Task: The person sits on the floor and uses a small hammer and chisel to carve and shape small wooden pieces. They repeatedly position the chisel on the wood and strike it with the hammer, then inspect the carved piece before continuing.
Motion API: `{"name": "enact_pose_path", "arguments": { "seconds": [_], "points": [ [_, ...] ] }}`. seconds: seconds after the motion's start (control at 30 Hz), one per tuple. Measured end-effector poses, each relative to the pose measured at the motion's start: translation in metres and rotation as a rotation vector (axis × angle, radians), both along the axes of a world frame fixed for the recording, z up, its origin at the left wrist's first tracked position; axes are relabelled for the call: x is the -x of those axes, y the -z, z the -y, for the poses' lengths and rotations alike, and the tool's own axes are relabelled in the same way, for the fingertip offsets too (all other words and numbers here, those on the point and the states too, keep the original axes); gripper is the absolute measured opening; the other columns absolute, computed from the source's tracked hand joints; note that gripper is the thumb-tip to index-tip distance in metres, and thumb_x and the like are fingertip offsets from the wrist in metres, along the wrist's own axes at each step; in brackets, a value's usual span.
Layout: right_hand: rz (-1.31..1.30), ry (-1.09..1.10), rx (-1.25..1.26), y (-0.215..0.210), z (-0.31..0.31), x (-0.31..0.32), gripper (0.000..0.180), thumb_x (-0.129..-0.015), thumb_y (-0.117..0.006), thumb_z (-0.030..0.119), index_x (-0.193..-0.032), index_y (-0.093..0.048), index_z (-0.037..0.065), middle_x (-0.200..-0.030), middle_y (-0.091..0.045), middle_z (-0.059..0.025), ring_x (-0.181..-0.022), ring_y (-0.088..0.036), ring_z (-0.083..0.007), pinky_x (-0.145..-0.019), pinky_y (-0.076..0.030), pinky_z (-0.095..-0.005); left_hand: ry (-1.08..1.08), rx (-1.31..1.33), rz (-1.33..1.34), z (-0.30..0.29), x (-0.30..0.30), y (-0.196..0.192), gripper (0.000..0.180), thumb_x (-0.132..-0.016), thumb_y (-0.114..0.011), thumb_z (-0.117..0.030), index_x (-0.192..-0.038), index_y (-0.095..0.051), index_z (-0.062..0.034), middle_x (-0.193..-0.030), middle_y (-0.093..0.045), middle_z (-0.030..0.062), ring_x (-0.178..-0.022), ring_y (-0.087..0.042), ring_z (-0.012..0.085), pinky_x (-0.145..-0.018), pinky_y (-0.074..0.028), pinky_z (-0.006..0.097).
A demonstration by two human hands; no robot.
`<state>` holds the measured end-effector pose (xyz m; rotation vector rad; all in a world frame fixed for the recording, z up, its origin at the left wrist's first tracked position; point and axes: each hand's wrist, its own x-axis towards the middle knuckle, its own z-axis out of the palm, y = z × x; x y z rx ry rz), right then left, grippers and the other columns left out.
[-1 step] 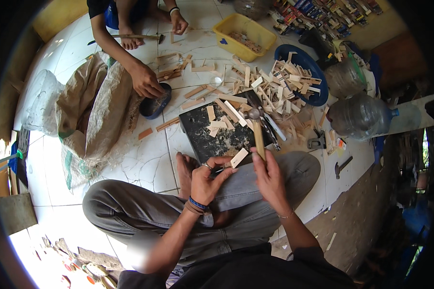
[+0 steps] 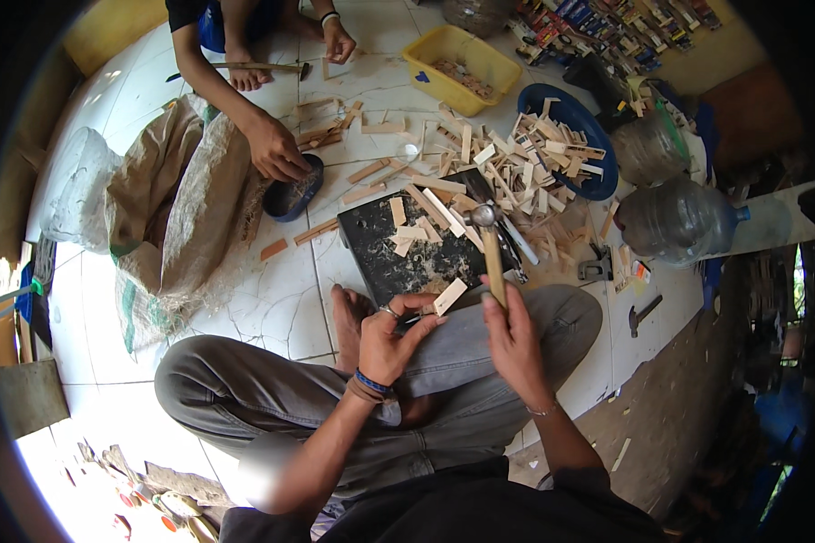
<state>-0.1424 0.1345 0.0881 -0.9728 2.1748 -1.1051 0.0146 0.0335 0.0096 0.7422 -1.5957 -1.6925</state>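
Observation:
Between the thumb and fingers of my left hand (image 2: 387, 342) is a small pale wooden piece (image 2: 450, 296), tilted up over the near edge of a black board (image 2: 371, 240). My right hand (image 2: 513, 339) is wrapped round the wooden handle of a hammer (image 2: 493, 258). The hammer's metal head points away from me, above the board's right side and apart from the wooden piece. Loose wooden strips (image 2: 417, 237) and sawdust lie on the board.
Beyond the board spreads a heap of wooden pieces (image 2: 516, 172), partly in a blue basin (image 2: 607, 181). A yellow tub (image 2: 426, 80) stands behind. Across from me, a co-worker's hand (image 2: 276, 149) reaches into a dark blue dish (image 2: 299, 201) beside a sack (image 2: 167, 199). Another hammer (image 2: 643, 315) lies at right.
My right hand and the hammer have shifted slightly right, with the hammer head a little further right too. My left hand and the wooden piece stay nearly where they were.

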Motion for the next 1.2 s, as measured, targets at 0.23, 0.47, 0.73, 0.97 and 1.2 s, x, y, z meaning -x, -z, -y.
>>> {"name": "enact_pose_path", "arguments": {
  "seconds": [0.23, 0.47, 0.73, 0.97, 1.2],
  "points": [
    [-0.415, -0.469, -0.067, -0.044, -0.054, 0.014, 0.052, -0.103, -0.059, 0.008, -0.154, -0.047, 0.005, -0.097, -0.067, -0.0181, -0.075, -0.066, -0.0327, -0.071, -0.054, -0.0412, 0.005, 0.156, -0.001, -0.002, -0.001, -0.002, 0.024, -0.091, -0.079, -0.009, -0.111, -0.068, -0.0019, -0.107, -0.078, 0.0136, -0.101, -0.076, 0.0267, -0.085, -0.058, 0.033],
    [-0.604, -0.397, 0.141, -0.051, -0.070, 0.007, 0.060, -0.098, -0.065, 0.005, -0.155, -0.050, 0.015, -0.083, -0.061, -0.0113, -0.065, -0.064, -0.0283, -0.058, -0.051, -0.0399, -0.016, 0.240, 0.018, -0.001, -0.004, -0.004, 0.023, -0.090, -0.079, -0.007, -0.110, -0.068, -0.0019, -0.107, -0.077, 0.0140, -0.100, -0.076, 0.0313, -0.085, -0.058, 0.035],
    [-0.613, -0.415, 0.020, -0.037, -0.072, 0.000, 0.062, -0.095, -0.068, 0.003, -0.154, -0.051, 0.015, -0.083, -0.061, -0.0107, -0.063, -0.063, -0.0283, -0.057, -0.051, -0.0398, -0.029, 0.246, 0.021, -0.001, -0.004, -0.003, 0.024, -0.089, -0.079, -0.007, -0.111, -0.069, -0.0019, -0.106, -0.077, 0.0151, -0.100, -0.075, 0.0320, -0.086, -0.058, 0.035],
    [-0.657, -0.502, -0.187, -0.036, -0.075, -0.005, 0.065, -0.095, -0.068, 0.001, -0.155, -0.049, 0.014, -0.085, -0.062, -0.0120, -0.064, -0.064, -0.0298, -0.058, -0.053, -0.0395, -0.027, 0.252, 0.001, 0.000, -0.003, -0.005, 0.023, -0.090, -0.079, -0.008, -0.110, -0.069, -0.0016, -0.106, -0.076, 0.0159, -0.099, -0.075, 0.0322, -0.084, -0.057, 0.036],
    [-0.710, -0.329, 0.268, -0.029, -0.078, -0.004, 0.063, -0.094, -0.069, 0.000, -0.153, -0.051, 0.011, -0.082, -0.059, -0.0118, -0.063, -0.062, -0.0299, -0.057, -0.051, -0.0411, -0.018, 0.199, -0.005, -0.001, -0.003, -0.002, 0.022, -0.090, -0.079, -0.008, -0.108, -0.069, -0.0018, -0.106, -0.076, 0.0163, -0.100, -0.075, 0.0314, -0.085, -0.057, 0.035]
  ]
}}
